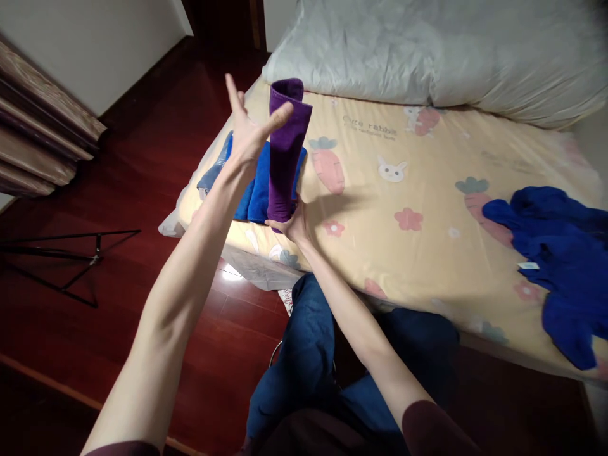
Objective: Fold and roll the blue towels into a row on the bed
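A folded purple cloth (pixel 285 149) stands upright near the bed's left front edge, its top end curled open. My right hand (pixel 293 223) grips its lower end. Beside its upper part is my left hand (pixel 254 130), fingers spread and thumb pointing across the purple cloth; whether the thumb touches it I cannot tell. Behind and left of the purple cloth lie folded bright blue cloths (pixel 260 193), with a greyish-blue folded piece (pixel 213 174) at their left, partly hidden by my left forearm.
A crumpled blue garment (pixel 560 259) lies on the bed's right side. The patterned bed sheet (pixel 361 164) has a pale grey bundled cover (pixel 427 54) along the back. Black tripod legs (pixel 71 253) stand on the floor at left, below a curtain (pixel 38 126).
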### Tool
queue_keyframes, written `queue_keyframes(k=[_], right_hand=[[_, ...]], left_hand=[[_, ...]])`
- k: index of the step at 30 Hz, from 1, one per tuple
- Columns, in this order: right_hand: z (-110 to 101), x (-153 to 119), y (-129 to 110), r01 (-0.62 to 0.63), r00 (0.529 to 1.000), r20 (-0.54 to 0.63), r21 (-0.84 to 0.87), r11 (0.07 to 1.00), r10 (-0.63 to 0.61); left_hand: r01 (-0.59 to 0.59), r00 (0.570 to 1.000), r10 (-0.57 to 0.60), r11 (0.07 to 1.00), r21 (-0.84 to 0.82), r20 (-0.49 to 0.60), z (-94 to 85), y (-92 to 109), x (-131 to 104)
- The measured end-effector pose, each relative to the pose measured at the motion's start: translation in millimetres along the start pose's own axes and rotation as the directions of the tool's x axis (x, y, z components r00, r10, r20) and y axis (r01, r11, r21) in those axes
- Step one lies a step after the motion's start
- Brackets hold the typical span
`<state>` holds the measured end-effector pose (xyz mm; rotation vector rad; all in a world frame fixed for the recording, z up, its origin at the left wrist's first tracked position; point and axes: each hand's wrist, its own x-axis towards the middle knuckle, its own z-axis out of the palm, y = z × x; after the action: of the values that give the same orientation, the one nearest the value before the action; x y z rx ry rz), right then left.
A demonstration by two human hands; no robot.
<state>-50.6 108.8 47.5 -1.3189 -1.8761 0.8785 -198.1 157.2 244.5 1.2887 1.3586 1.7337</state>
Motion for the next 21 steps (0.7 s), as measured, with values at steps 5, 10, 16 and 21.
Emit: queue_keyframes(k=[5,10,16,21], right_hand=[[-39,-39,12,0.034,0.999,0.012,-0.135,0.990,-0.033],[-92,-113,24,0.045,0.997,0.065,-0.032,0.998,-0.042],[-187,-230,67,-0.084,0.996,-0.024,0.106,0.991,0.087],[-253,-282,124,-0.245,0.859,-0.377,0.287,0.926,0.345]], left_hand=[[-0.294,0.931,0.342,0.911,0.290,-0.129,21.2,-7,-23],[-0.328,0.815,0.007,0.831,0.449,0.580,68.7,-73,-73],[-0.540,0.760,-0.146,0.401,0.740,0.634,34.1,-134,-92],[-0.676,0.723,0.133,0.337,0.655,0.678,43.0,-174,-100]])
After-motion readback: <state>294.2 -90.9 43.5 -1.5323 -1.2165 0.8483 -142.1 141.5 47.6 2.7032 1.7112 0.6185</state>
